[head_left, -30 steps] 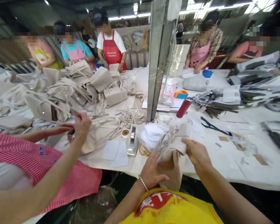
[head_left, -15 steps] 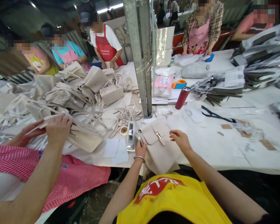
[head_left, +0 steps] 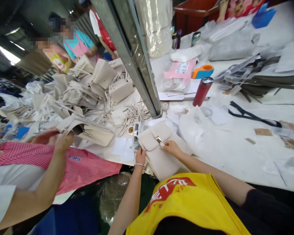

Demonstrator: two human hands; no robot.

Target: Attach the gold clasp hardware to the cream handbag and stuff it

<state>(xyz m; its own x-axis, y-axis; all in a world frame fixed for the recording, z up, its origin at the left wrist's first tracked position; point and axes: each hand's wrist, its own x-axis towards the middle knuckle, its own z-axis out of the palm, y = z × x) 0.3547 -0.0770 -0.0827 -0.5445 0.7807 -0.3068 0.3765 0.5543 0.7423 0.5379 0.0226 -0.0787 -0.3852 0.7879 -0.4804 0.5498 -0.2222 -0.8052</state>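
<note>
A beige handbag [head_left: 161, 160] with a front flap and a metal buckle [head_left: 158, 140] lies in front of me at the table edge. My left hand [head_left: 140, 157], with a bracelet at its wrist, grips the bag's left side just under the flap. The fingers of my right hand [head_left: 172, 148] are closed on the short closure strap [head_left: 162, 144] below the buckle. Just beyond the bag's left corner stands a grey metal tape dispenser [head_left: 135, 134], partly hidden by the bag.
A metal post [head_left: 139, 62] rises behind the bag. Left of me, a co-worker's hands [head_left: 63, 140] handle another beige bag [head_left: 95, 132] before a heap of bags [head_left: 75, 93]. White papers [head_left: 123, 147], a red bottle [head_left: 203, 92] and a black strap [head_left: 253, 116] lie about.
My right hand has moved left from beside the bag onto its closure strap. The view has tilted and shifted; my left hand stays on the bag's side.
</note>
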